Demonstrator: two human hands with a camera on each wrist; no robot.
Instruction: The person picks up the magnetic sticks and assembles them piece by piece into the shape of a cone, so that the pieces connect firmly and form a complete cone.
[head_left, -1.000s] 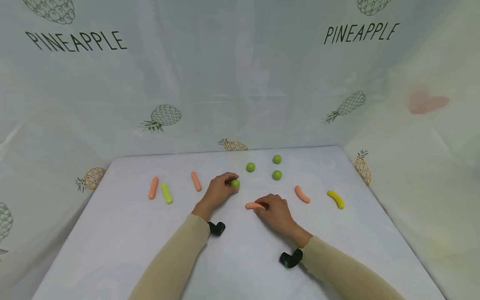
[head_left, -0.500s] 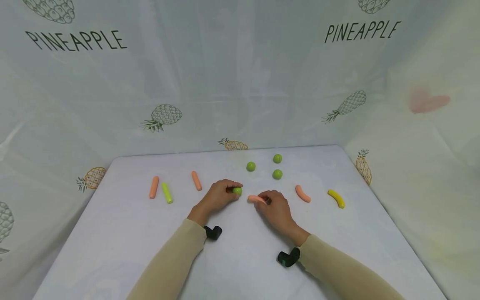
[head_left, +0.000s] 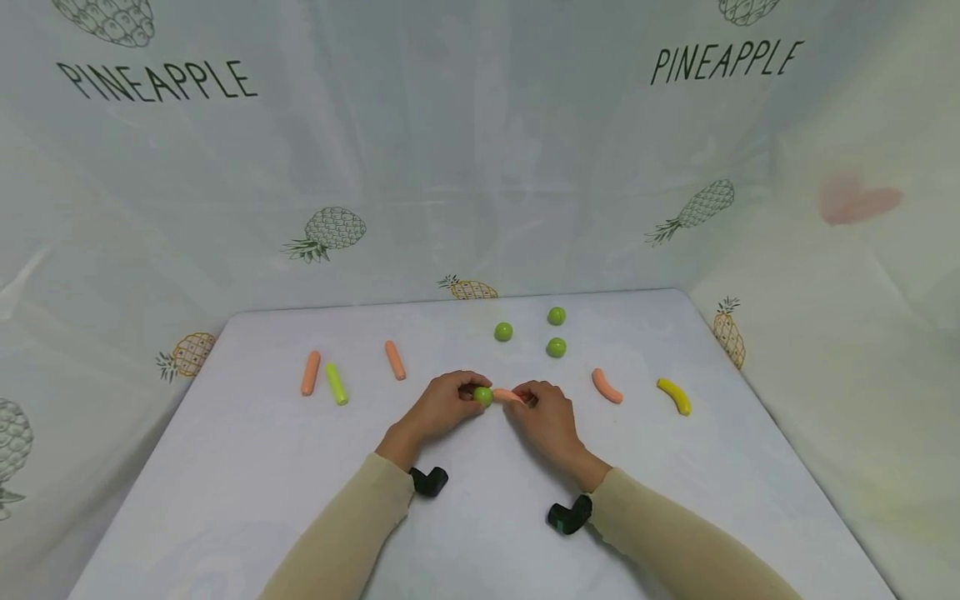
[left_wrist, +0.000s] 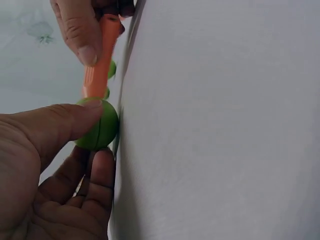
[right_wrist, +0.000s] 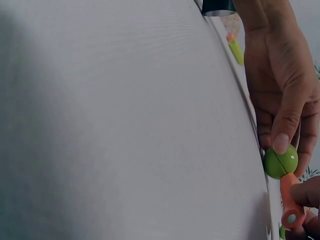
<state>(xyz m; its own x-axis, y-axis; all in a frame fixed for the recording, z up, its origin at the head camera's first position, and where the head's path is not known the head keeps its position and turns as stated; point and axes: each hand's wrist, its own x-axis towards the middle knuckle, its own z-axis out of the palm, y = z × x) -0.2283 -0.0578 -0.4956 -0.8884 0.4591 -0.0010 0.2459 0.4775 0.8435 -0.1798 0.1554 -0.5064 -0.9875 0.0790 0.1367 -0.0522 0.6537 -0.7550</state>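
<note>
My left hand [head_left: 438, 410] pinches a green ball [head_left: 483, 396] with a seam round it between thumb and fingers, low over the white table. From the other side my right hand [head_left: 553, 423] grips a short orange curved rod [head_left: 504, 395], thumb on its side. One end of this rod meets the ball in both wrist views; whether it is joined to it I cannot tell. A small round recess shows in the rod's other end [right_wrist: 292, 218]. Parts of the right fingers are hidden behind the rod.
Beyond my hands lie several green balls, one of them a ball [head_left: 557, 347] at centre right. To the right are an orange curved rod [head_left: 607, 387] and a yellow curved rod [head_left: 674, 397]. Straight orange rods [head_left: 395, 360] and a lime rod [head_left: 337, 384] lie left.
My left hand has brought the green ball nearer and slightly right. The right hand has raised the curved rod a little and turned it; ball and rod, apart before, now meet.
</note>
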